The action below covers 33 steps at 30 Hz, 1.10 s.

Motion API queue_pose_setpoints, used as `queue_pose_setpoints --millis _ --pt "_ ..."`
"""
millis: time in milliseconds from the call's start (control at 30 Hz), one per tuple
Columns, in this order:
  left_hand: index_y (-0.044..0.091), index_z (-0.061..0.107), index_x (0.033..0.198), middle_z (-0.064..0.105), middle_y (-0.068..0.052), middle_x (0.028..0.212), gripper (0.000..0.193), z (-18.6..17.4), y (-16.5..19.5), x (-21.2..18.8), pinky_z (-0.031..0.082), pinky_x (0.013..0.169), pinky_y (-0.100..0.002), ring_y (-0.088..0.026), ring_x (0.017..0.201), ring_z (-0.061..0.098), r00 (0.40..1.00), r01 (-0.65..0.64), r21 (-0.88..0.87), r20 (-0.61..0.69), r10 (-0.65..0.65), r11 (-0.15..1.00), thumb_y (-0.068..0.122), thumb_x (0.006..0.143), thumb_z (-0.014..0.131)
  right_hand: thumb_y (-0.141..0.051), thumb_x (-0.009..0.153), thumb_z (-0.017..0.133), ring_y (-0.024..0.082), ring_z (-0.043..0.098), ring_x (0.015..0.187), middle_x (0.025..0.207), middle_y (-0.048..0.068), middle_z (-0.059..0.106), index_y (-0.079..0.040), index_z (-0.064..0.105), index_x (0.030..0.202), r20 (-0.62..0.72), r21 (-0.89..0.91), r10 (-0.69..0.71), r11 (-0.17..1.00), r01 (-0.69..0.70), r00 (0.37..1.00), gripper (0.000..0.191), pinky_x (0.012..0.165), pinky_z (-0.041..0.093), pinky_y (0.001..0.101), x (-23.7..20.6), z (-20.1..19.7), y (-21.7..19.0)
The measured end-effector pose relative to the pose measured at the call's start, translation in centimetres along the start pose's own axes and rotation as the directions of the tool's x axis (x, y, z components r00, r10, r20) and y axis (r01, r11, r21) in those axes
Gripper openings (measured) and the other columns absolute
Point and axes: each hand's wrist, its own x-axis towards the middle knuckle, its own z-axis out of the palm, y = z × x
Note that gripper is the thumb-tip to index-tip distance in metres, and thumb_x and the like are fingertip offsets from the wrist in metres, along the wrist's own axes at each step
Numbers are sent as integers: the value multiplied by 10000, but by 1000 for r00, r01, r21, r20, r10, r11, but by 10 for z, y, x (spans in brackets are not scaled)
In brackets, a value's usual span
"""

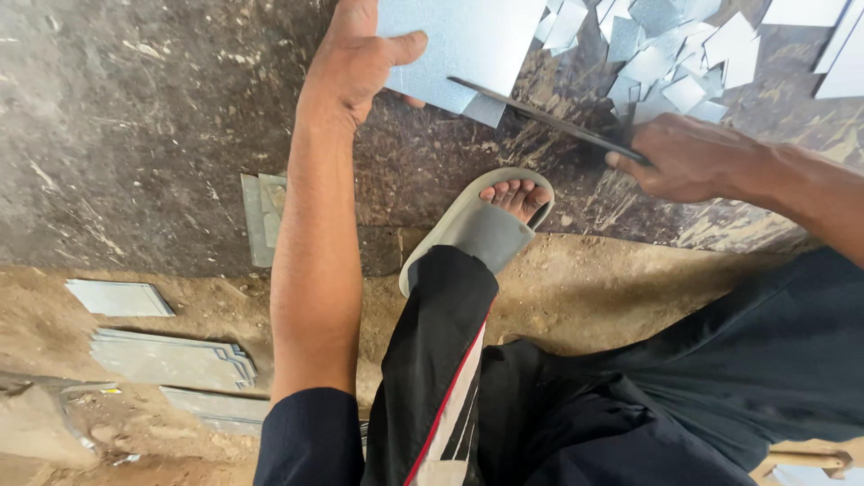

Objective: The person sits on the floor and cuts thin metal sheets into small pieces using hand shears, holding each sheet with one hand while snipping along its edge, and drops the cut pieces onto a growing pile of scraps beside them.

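Sheet [459, 40] under left fingers [409, 45]

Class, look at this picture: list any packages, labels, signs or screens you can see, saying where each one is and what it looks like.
None in view: no package, label, sign or screen.
What shows instead is plain grey sheet metal held by the left hand, a blade in the right hand, cut pieces at upper right and stacked strips at lower left.
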Motion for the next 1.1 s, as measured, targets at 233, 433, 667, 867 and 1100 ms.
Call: queue_pose_setpoints --millis 233,433,667,867,1100 --pt "44 421 1499 684 -206 1303 597 6 8 1 632 486 -409 -310 943 804 999 -34 -44 18 34 998 -19 956 664 -586 1052 319 190 427 755 883 -30 397 -1 558 1198 -175 -33 -278 960 277 944 649 565 370 452 -10 -14 9" --pt "58 385 1526 702 -193 1261 621 14 -4 0 650 468 -389 -312 887 795 995 -103 -7 10 103 995 -25 967 643 -711 969 240 163 498 592 736 41 465 -112 610 967 59 120 51 991 -57 997 705 571 546 451 -9 -4 8" --pt "21 486 1470 722 -196 1219 525 16 0 0 646 500 -403 -313 882 799 999 -35 -57 -25 34 998 -56 974 639 -636 1003 270 160 433 532 711 39 436 -92 629 736 -105 -81 -45 996 37 993 705 470 531 406 -12 -1 -16" --pt "6 517 1453 696 -196 1239 505 26 17 4 647 511 -413 -315 953 776 998 -67 -87 11 69 994 -65 965 626 -629 1042 308 300 671 722 880 167 649 11 702 889 -133 83 89 993 -79 987 767 716 569 525 -28 6 -19" --pt "22 511 1439 717 -209 1221 475 27 5 -3 631 487 -427 -336 887 786 996 -81 -112 -50 75 990 -40 981 621 -640 1017 439 421 688 1068 1108 277 707 23 757 1090 -184 251 94 967 -45 978 738 910 566 603 -74 80 53"
